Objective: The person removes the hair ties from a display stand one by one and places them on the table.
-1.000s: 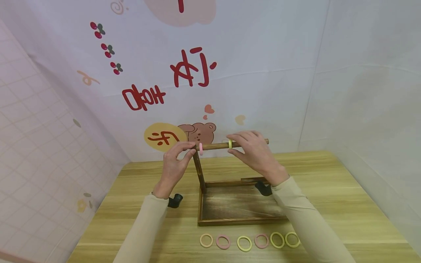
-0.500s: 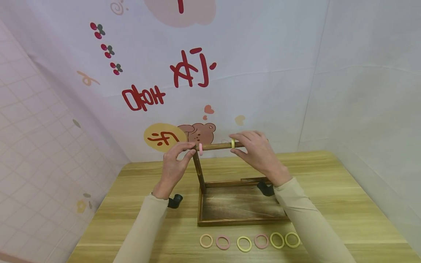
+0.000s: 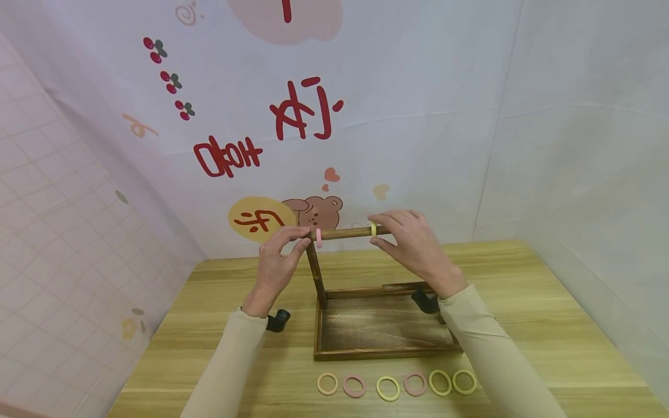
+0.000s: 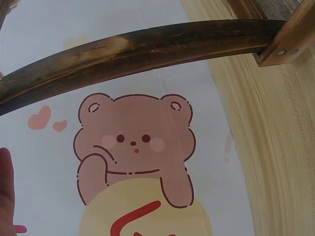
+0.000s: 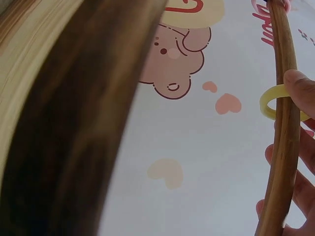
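In the head view my left hand (image 3: 280, 261) pinches the left end of a round wooden bar (image 3: 347, 233), where it meets the upright post (image 3: 316, 273) of a wooden stand. A pink ring (image 3: 319, 237) hangs on the bar beside those fingertips. My right hand (image 3: 415, 247) holds a yellow ring (image 3: 373, 230) between thumb and fingers, and the bar runs through this ring. From the right wrist, the yellow ring (image 5: 269, 103) shows around the bar (image 5: 285, 147), with the thumb on its edge. The left wrist view catches only a sliver of the left hand (image 4: 7, 191).
The stand's shallow wooden tray base (image 3: 387, 352) sits on the wood-grain table (image 3: 209, 337). Before it lie several loose rings in a row, among them an orange ring (image 3: 327, 393), a pink ring (image 3: 354, 396) and a yellow ring (image 3: 388, 398). A printed cloth (image 3: 418, 116) hangs behind.
My right hand and the yellow ring have shifted a little to the right along the bar. The left hand and the pink ring have stayed put.
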Motion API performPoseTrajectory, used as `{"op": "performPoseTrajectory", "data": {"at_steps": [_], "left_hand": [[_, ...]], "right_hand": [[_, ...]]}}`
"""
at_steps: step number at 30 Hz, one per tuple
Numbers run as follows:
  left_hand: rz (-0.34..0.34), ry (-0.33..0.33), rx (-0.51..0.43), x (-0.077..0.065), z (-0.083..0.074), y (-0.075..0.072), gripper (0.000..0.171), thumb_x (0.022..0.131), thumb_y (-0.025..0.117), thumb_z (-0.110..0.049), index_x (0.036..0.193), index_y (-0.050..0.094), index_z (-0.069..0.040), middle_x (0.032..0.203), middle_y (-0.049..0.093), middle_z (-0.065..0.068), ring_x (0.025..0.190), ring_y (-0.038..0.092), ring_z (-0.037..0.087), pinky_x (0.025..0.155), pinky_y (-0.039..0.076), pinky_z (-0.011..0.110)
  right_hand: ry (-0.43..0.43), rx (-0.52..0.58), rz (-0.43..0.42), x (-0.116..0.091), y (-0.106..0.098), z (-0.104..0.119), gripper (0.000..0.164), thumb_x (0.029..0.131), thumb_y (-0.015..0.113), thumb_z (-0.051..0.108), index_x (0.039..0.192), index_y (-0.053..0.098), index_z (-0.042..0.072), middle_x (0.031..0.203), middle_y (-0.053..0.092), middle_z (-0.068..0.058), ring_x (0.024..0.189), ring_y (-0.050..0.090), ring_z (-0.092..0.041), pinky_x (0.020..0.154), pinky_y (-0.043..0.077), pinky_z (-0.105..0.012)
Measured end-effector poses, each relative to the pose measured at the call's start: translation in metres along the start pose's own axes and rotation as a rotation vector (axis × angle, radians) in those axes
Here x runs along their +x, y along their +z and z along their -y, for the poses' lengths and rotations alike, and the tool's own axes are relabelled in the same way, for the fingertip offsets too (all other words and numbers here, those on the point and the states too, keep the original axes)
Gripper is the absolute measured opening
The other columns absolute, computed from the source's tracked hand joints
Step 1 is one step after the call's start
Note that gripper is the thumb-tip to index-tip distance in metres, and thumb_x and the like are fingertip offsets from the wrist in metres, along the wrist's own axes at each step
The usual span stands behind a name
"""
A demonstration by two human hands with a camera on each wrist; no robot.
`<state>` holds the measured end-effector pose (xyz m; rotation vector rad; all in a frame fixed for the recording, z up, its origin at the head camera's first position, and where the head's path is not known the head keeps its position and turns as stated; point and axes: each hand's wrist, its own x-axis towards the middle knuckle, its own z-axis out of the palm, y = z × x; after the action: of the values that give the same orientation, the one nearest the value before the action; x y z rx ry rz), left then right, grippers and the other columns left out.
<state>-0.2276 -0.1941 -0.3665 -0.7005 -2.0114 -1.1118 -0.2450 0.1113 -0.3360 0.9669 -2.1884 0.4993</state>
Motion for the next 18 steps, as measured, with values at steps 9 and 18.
{"op": "performPoseTrajectory", "data": {"at_steps": [9,18], "left_hand": [[-0.001,0.002,-0.001,-0.0003,0.0,0.0,0.024,0.09,0.079,-0.002,0.114,0.078,-0.005,0.114,0.075,0.01,0.1,0.073,0.028,0.09,0.058,0.038],[-0.003,0.007,0.003,-0.0008,0.0011,0.0002,0.025,0.09,0.079,-0.002,0.114,0.077,-0.005,0.115,0.075,0.01,0.1,0.073,0.028,0.091,0.057,0.033]], "right_hand": [[0.015,-0.004,0.003,-0.0034,-0.0003,-0.0025,0.048,0.085,0.089,0.021,0.128,0.071,0.01,0.121,0.074,-0.008,0.114,0.066,-0.032,0.098,0.048,-0.057],[0.001,-0.016,-0.019,-0.0059,-0.0016,-0.0057,0.048,0.084,0.089,0.021,0.127,0.073,0.009,0.119,0.074,-0.008,0.112,0.067,-0.032,0.097,0.049,-0.057]]}}
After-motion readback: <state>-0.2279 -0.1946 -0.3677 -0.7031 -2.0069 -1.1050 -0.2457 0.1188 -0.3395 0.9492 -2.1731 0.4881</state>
